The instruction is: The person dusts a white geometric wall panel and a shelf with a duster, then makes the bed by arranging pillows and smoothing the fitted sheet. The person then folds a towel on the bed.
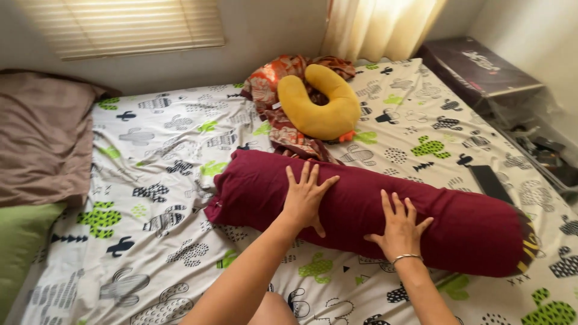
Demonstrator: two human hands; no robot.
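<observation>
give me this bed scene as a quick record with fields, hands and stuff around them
left hand: flat on the maroon bolster, fingers spread
right hand: flat on the same bolster, bracelet on wrist
bolster: lying across the cactus-print sheet
behind bolster: yellow neck pillow on orange patterned cloth
left side: brown pillow, green pillow
right side: dark flat device on the sheet

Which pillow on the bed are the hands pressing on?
The long dark red bolster pillow: the left hand and right hand lie flat on it. The yellow U-shaped neck pillow sits untouched farther back, and the brown pillow lies at the left.
</observation>
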